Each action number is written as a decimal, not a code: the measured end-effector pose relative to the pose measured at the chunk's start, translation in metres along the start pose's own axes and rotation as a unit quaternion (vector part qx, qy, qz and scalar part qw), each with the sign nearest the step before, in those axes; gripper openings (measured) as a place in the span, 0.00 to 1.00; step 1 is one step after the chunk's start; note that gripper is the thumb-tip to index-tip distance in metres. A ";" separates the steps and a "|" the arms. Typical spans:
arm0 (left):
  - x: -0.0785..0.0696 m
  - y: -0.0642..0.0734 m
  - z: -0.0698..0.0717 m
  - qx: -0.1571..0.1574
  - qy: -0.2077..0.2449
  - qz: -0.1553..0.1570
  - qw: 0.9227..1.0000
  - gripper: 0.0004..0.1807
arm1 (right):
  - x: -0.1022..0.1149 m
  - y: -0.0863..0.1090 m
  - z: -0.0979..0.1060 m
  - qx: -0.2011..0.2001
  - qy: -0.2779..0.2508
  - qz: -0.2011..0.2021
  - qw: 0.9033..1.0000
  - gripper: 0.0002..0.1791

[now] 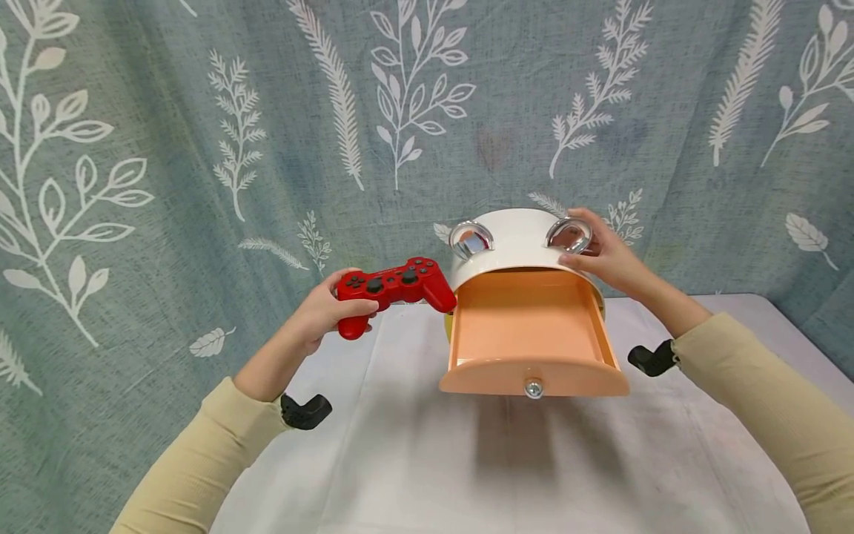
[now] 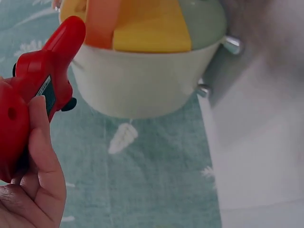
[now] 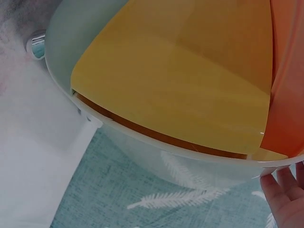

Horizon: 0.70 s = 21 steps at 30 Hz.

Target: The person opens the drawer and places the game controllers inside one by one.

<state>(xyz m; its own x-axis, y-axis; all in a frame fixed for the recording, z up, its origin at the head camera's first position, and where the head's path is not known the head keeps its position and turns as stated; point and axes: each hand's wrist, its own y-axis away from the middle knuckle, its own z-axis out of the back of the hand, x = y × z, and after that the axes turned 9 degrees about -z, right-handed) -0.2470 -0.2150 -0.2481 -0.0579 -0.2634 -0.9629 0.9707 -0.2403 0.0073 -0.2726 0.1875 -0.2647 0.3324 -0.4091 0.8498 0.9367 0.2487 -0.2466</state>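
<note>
My left hand point(image 1: 327, 311) grips a red game controller point(image 1: 394, 289) by its left end, thumb across the front. The controller's free grip reaches the left edge of an orange drawer point(image 1: 527, 319) in the head view. This drawer, with a clear round knob point(image 1: 534, 388), is pulled out of a rounded white cabinet point(image 1: 517, 230) with two shiny ring handles on top. My right hand point(image 1: 607, 252) rests on the cabinet's upper right, around the right ring point(image 1: 569, 234), thumb on the white shell. Yellow point(image 3: 175, 71) and green front panels point(image 3: 71, 47) show in the right wrist view.
The cabinet stands on a white-covered table point(image 1: 414, 460). A blue-green curtain point(image 1: 467, 111) with white leaf prints hangs right behind it. Black wrist-worn devices stick out at the left sleeve point(image 1: 220, 437) and the right sleeve point(image 1: 754, 393). Shiny metal stubs point(image 2: 232, 45) project from the cabinet's side.
</note>
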 end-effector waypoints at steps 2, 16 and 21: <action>-0.001 -0.001 -0.002 0.010 0.004 -0.005 1.000 0.41 | -0.001 -0.001 0.000 0.001 -0.003 0.001 1.000 0.35; -0.024 0.003 -0.037 0.071 -0.008 -0.022 0.997 0.37 | -0.003 -0.001 0.002 0.001 -0.008 -0.008 1.000 0.35; -0.031 0.001 -0.051 0.086 -0.032 -0.018 0.996 0.37 | -0.003 -0.001 0.002 0.002 -0.010 -0.011 1.000 0.36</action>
<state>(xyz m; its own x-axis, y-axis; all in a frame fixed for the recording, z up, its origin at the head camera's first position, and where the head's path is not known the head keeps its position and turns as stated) -0.2328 -0.1593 -0.2316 -0.1116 -0.3097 -0.9443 0.9141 -0.4047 0.0247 -0.2751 0.1899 -0.2656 0.3102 -0.3958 0.8644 0.9430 0.2437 -0.2268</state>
